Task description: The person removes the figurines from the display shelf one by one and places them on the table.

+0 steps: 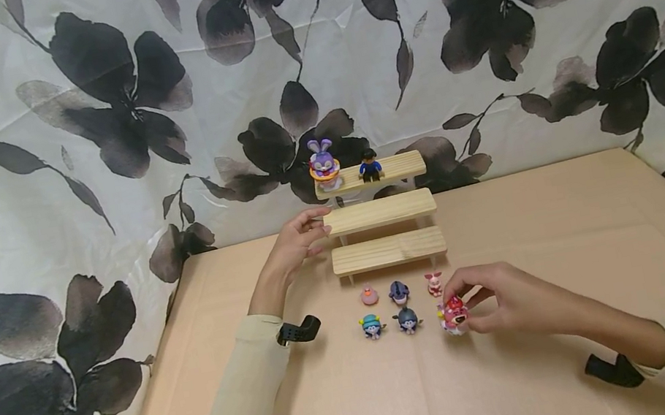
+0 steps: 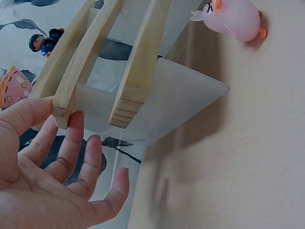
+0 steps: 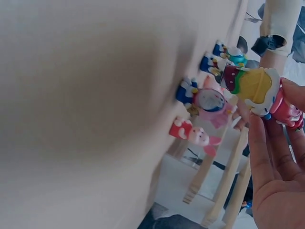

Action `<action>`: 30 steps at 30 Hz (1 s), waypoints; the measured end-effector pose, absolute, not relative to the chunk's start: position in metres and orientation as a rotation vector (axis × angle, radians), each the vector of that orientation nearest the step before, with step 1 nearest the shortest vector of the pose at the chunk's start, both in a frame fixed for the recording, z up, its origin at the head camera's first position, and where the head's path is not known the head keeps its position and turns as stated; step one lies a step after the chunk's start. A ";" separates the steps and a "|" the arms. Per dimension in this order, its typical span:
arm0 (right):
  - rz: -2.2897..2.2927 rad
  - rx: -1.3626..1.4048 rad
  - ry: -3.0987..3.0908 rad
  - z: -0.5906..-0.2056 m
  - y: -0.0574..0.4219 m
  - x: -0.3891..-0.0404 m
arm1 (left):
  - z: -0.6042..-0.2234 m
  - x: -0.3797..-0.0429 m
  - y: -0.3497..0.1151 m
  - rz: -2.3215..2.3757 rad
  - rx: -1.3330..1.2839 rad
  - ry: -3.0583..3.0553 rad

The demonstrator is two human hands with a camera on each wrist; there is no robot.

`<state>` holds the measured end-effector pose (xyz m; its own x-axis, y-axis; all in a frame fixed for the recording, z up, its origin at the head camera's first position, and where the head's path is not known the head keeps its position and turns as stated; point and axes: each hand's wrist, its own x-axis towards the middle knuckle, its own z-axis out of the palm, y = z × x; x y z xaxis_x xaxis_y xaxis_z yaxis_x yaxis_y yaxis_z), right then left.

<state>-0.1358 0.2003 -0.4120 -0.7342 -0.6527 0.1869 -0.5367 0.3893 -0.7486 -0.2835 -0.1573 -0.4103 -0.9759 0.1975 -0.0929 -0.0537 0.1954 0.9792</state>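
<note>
Before the floral cloth [image 1: 338, 50], the right hand [image 1: 509, 299] pinches a red figurine [image 1: 453, 317], seemingly lifted, near a piglet [image 1: 434, 284] its swing could topple; the left hand [image 1: 291, 246] pinches the middle shelf [image 1: 381, 211], which tugging might shift.

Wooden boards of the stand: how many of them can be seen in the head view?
3: the top board at the back; the middle board, whose end the left hand pinches; the bottom board at the front. None seems hidden.
</note>
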 end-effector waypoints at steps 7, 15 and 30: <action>-1.235 -1.034 2.488 -0.421 0.203 -0.136 | -0.411 -0.286 -0.156 1.861 0.133 2.279; -1.239 -1.062 2.478 -0.436 0.206 -0.140 | -0.411 -0.291 -0.155 1.853 0.111 2.286; -1.187 -1.023 2.479 -0.438 0.211 -0.151 | -0.409 -0.296 -0.152 1.861 0.078 2.288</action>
